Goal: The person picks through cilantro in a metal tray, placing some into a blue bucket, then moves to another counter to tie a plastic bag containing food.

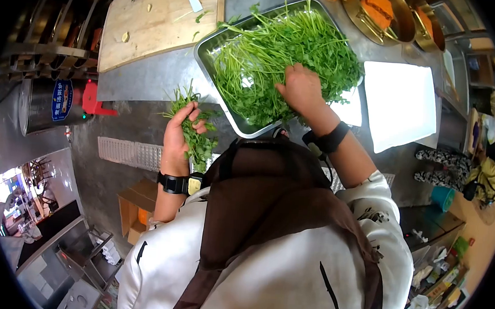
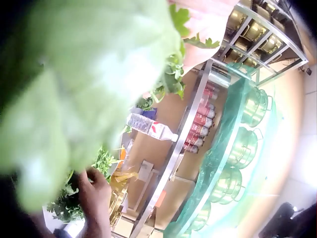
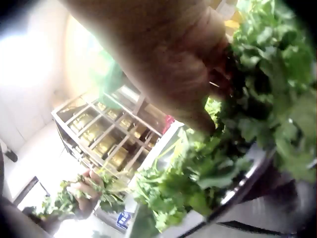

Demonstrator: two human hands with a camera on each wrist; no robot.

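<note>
A metal tray (image 1: 250,134) heaped with cilantro (image 1: 328,46) stands at the front edge of the steel table, stems mostly to the left and leaves to the right. My right hand (image 1: 303,91) reaches down into the heap and grips some of the cilantro, its fingertips buried in leaves; the right wrist view shows the thumb side close to the sprigs. Off the tray's left side, my left hand (image 1: 176,136) holds a small bunch of cilantro (image 1: 202,146), leaves hanging downward. That bunch blurs across much of the left wrist view.
A wooden cutting board (image 1: 159,24) with scraps and a white strip lies left of the tray. To the right are a white board-like sheet (image 1: 401,104) and brass pots (image 1: 403,22) holding orange packets. A cardboard box (image 1: 137,204) sits on the floor at left.
</note>
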